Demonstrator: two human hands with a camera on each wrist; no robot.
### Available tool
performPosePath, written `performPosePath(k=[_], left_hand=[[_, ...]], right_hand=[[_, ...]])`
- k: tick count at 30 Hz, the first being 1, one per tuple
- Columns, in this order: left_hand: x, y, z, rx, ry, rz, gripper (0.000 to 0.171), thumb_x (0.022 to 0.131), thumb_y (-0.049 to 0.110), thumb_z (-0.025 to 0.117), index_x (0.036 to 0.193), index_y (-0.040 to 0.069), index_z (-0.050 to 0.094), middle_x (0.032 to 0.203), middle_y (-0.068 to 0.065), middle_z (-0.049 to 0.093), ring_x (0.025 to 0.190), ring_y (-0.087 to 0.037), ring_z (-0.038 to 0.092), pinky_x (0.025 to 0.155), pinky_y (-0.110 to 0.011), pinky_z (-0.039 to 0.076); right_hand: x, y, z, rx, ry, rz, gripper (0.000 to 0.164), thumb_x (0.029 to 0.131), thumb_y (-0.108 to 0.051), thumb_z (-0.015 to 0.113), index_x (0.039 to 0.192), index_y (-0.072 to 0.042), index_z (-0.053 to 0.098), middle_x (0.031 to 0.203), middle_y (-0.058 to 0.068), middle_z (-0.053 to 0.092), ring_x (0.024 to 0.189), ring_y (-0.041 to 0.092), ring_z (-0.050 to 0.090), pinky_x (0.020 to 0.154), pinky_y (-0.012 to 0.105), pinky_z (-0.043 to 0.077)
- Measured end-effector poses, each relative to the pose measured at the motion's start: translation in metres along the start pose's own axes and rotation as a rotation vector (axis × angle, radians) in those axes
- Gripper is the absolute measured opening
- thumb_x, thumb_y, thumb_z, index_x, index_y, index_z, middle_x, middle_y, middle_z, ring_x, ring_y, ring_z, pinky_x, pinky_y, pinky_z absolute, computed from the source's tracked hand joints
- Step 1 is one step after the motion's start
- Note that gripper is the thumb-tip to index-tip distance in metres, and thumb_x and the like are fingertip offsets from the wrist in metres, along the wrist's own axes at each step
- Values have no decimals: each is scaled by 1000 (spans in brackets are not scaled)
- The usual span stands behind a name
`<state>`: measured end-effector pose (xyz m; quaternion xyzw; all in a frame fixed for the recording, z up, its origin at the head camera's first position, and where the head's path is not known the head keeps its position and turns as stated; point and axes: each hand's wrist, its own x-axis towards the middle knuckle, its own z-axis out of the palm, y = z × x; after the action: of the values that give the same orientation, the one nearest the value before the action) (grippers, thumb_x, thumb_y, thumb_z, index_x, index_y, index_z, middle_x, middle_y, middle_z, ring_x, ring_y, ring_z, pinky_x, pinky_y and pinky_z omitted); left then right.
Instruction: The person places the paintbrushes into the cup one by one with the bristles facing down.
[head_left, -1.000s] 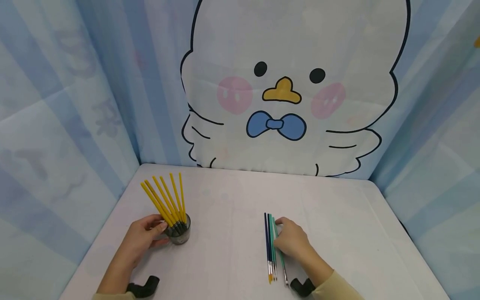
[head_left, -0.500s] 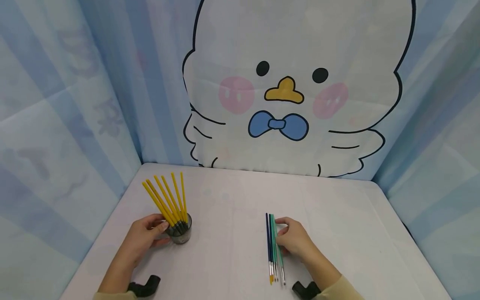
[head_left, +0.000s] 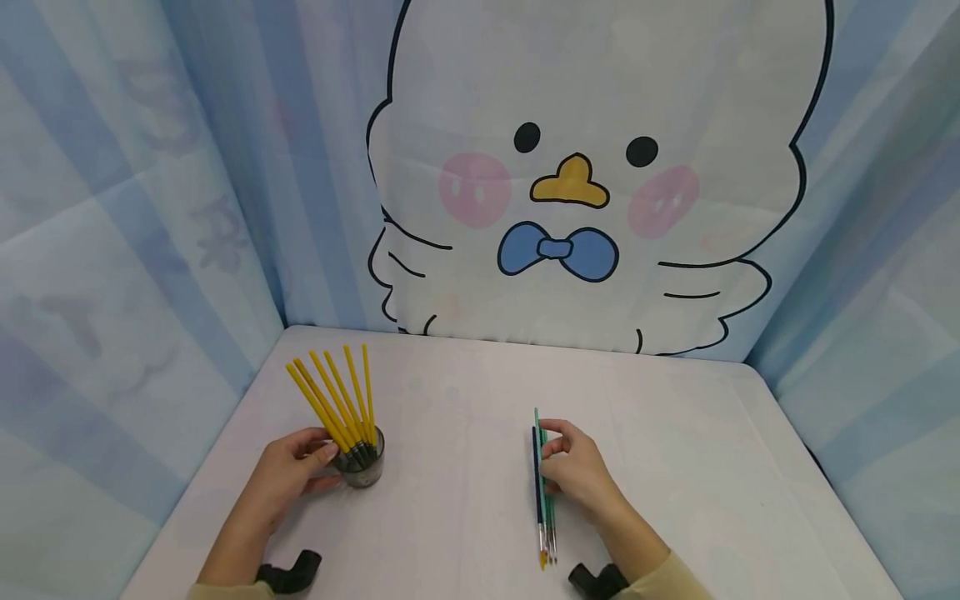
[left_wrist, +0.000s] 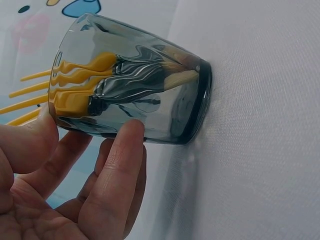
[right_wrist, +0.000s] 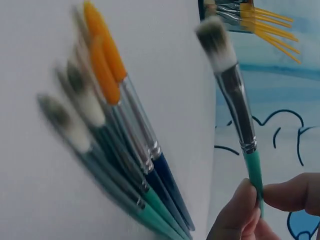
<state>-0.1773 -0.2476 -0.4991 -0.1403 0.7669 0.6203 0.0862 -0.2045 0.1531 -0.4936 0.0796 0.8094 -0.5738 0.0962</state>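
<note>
My left hand [head_left: 281, 475] grips a smoky clear glass [head_left: 363, 478] standing on the left of the table, thumb near the rim and fingertips on its side. Several yellow-handled paintbrushes [head_left: 337, 400] lean in it, bristles down, as the left wrist view shows through the glass wall [left_wrist: 175, 120]. My right hand [head_left: 581, 467] pinches a green-handled paintbrush [right_wrist: 253, 167] between thumb and finger, raised off the cloth. Its flat bristles are pale with a dark tip. Below it lie several paintbrushes [right_wrist: 167, 182] side by side, with dark blue and green handles; two have orange bristles.
A white cloth [head_left: 450, 500] covers the table. Behind it hangs a curtain [head_left: 570, 308] printed with a cartoon bird, and blue striped curtains [head_left: 127, 250] close off both sides. Black wrist devices [head_left: 292, 573] sit at both sleeves.
My right hand has picked up the green-handled paintbrush at the right of the row and moved it up and left over the others. My left hand stays on the glass.
</note>
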Motion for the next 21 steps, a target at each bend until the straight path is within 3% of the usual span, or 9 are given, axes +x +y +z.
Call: performPosePath(k=[13,21], left_hand=[[1,1,-1,2,6,18,45,110,10,62,149,-9,54,135,-26,62,117,-26,69,86,-35,72],[0,0,-1,-6,0,11,46,110,10,61,151,-9,53,137,-27,61,122,-32,67,87,-36,72]], right_hand=[[3,-27,37,262,14,-133,72,84,13,63,150,-15,57,99,7,59,69,12,58,59,28,65],[4,-47,60,328,-14,-206,75,83,15,62,151,-15,56,99,6,57,69,12,61,62,28,66]])
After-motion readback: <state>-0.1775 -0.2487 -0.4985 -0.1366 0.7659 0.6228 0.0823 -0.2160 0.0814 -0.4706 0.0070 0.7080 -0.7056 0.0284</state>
